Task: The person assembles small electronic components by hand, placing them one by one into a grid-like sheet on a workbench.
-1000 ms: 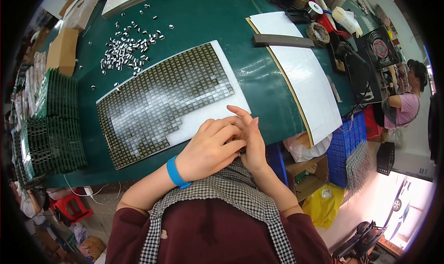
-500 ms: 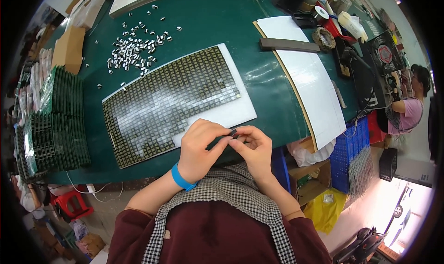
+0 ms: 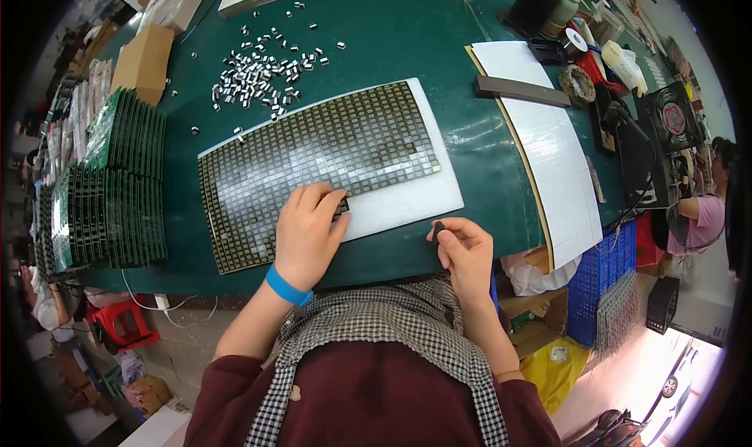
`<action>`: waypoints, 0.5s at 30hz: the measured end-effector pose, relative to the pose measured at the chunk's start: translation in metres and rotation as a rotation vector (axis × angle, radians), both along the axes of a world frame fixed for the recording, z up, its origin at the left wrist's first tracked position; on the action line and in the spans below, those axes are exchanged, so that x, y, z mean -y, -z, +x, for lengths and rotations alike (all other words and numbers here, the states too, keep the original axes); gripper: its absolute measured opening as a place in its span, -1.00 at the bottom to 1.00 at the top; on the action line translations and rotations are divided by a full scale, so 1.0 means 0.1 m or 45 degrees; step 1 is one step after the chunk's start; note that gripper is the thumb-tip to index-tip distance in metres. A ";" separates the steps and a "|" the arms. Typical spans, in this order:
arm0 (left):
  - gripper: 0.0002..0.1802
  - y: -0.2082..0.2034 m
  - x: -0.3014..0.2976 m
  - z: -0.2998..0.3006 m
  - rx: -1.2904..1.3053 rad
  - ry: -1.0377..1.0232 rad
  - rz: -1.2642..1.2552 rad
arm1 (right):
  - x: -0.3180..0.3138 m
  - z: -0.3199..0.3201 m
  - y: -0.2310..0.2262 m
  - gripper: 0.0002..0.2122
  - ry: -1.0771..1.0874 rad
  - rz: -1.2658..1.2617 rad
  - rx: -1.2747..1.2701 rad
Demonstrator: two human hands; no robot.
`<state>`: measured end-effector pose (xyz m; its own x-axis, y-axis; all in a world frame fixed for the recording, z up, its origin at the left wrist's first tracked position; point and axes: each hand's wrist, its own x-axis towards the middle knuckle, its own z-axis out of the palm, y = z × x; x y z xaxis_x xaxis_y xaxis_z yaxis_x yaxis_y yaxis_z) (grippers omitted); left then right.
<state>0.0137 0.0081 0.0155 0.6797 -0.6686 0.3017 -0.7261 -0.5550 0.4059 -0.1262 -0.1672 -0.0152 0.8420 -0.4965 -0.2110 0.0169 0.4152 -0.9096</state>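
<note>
A grid of small dark square pieces (image 3: pixel 313 138), like tiny circuit boards, covers most of a white foam sheet (image 3: pixel 415 204) on the table. My left hand (image 3: pixel 305 236) is over the grid's near edge, thumb and forefinger closed about a small dark square piece (image 3: pixel 342 206). Whether that piece still rests on the sheet is hard to tell. Off the sheet's near right corner, my right hand (image 3: pixel 468 253) pinches a small black block (image 3: pixel 438 229) between thumb and fingers. Beyond the sheet lies a loose heap of small silvery metal parts (image 3: pixel 258 75).
Green circuit boards (image 3: pixel 110 212) stand stacked at the left beside a cardboard box (image 3: pixel 141 63). On the right, a dark bar (image 3: pixel 521 91) crosses a white board (image 3: pixel 548 165). Farther right are a fan (image 3: pixel 672 118), a blue crate (image 3: pixel 591 290) and another person (image 3: pixel 701 220).
My hands, together at the black block before, have parted. The left moved onto the grid's near edge; the right drew rightward, keeping the block. The view has shifted slightly.
</note>
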 end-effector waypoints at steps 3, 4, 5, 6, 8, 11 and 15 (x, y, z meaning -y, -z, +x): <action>-0.79 0.08 0.05 0.00 0.158 0.067 0.131 | -0.03 0.02 0.01 -0.89 -0.005 0.003 -0.035; -0.79 0.10 0.08 -0.05 0.158 0.067 0.128 | -0.05 0.03 0.00 -0.89 -0.024 -0.020 -0.074; -0.83 0.13 0.12 -0.12 0.319 0.031 0.378 | -0.05 0.04 -0.02 -0.89 -0.024 -0.024 -0.074; -0.87 0.17 0.16 -0.19 0.478 -0.004 0.627 | -0.05 0.05 -0.04 -0.88 -0.035 -0.004 -0.099; -0.92 0.22 0.18 -0.23 0.699 -0.003 0.722 | -0.07 0.07 -0.06 -0.87 -0.049 0.010 -0.124; -0.94 0.18 0.19 -0.20 0.846 0.101 0.915 | -0.08 0.04 -0.04 -0.88 -0.032 -0.028 -0.152; -0.85 -0.13 0.05 0.13 -0.077 0.311 0.213 | -0.08 0.02 -0.01 -0.88 0.027 -0.206 -0.093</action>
